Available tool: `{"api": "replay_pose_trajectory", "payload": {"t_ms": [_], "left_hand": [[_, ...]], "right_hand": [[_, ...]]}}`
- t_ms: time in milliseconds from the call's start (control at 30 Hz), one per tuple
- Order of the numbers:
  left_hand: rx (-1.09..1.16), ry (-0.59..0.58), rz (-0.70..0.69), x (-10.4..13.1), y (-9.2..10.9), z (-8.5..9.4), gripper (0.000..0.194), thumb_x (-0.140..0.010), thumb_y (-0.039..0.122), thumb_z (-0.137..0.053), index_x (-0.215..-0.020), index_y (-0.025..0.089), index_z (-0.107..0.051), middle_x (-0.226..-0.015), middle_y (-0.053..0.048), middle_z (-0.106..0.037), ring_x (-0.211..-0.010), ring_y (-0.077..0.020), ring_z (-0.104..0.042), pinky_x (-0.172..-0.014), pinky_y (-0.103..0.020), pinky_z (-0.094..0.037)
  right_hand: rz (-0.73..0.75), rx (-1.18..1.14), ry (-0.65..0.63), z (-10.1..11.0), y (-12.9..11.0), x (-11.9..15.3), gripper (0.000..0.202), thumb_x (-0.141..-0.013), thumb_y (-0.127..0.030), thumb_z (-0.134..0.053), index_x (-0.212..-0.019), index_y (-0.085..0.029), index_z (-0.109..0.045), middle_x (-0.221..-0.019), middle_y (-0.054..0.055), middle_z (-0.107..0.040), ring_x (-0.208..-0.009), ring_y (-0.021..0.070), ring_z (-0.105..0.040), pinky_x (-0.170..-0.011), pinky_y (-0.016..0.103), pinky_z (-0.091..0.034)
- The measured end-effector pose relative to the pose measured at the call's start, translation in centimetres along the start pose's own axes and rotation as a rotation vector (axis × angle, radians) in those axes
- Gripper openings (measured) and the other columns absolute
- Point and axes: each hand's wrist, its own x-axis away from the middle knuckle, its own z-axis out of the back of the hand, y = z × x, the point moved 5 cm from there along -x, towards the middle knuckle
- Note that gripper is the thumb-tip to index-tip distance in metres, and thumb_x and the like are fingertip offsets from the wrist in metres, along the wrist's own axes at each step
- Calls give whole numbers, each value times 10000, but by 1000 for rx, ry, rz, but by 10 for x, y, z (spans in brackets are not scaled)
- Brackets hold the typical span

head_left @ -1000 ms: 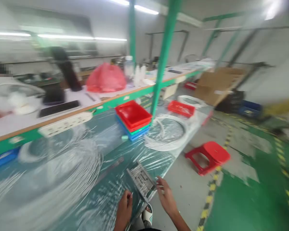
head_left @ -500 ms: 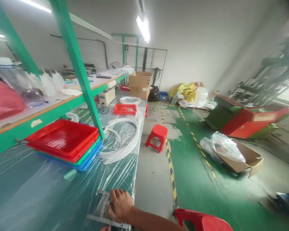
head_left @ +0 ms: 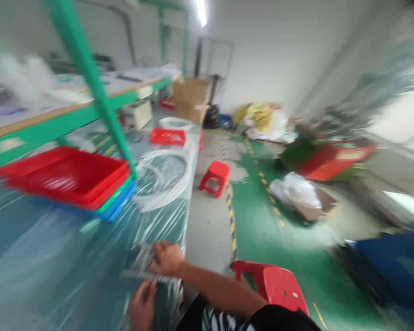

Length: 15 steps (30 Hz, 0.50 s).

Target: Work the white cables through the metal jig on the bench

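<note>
Both hands, right hand (head_left: 167,258) and left hand (head_left: 142,310), touch metal plate (head_left: 143,269).

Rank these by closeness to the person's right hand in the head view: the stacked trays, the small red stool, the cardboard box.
From the right hand:
1. Stacked trays, left on the bench.
2. Small red stool, on the floor ahead.
3. Cardboard box, far back.

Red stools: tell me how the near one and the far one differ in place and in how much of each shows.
The near red stool stands just beside the person, by the right arm, cut off in part by the dark sleeve; the far red stool stands farther up the aisle, beside the bench edge, and shows whole, legs and all. The near one looks much larger in the picture, being closer. Both are red plastic and stand upright on the floor.
</note>
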Motion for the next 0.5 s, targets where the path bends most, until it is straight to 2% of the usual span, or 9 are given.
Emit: {"api": "replay_pose_trajectory", "payload": {"t_ms": [67,133,200,367,500], "left_hand": [[-1,-41,31,25,-30,42,314,-850,519,-598,-806,219,-679,-770,2,-718,-767,-181,-665,-758,-332,-543],[11,-68,40,41,-43,62,303,-837,489,-565,-759,213,-662,-716,-7,-697,-745,-194,-653,-741,-323,-498],[23,-55,57,45,-46,63,288,-853,443,-527,-753,198,-640,-700,-14,-670,-721,-187,-624,-722,-315,-453],[61,12,66,41,-43,51,214,-852,344,-532,-720,192,-605,-694,2,-636,-699,-154,-569,-707,-292,-393],[56,10,51,45,-47,55,186,-846,296,-535,-713,189,-610,-663,20,-613,-659,-135,-544,-701,-288,-375]], "right_hand": [[33,-63,-4,2,1,5,548,-923,-546,-369,-1349,-205,-421,-1185,99,-682,-1049,277,-668,-802,415,-564],[50,-95,-7,-6,2,2,556,-956,-514,-287,-1405,-193,-350,-1231,126,-648,-1097,294,-645,-849,440,-547],[68,-97,-12,-13,1,2,529,-968,-493,-254,-1397,-199,-351,-1188,119,-650,-1056,288,-650,-831,430,-532],[89,-55,7,-15,0,8,506,-975,-483,-260,-1388,-207,-356,-1152,99,-655,-1055,274,-650,-792,396,-497],[92,-38,11,-16,0,9,517,-977,-493,-263,-1394,-201,-354,-1169,103,-658,-1048,276,-655,-775,395,-483]]}}
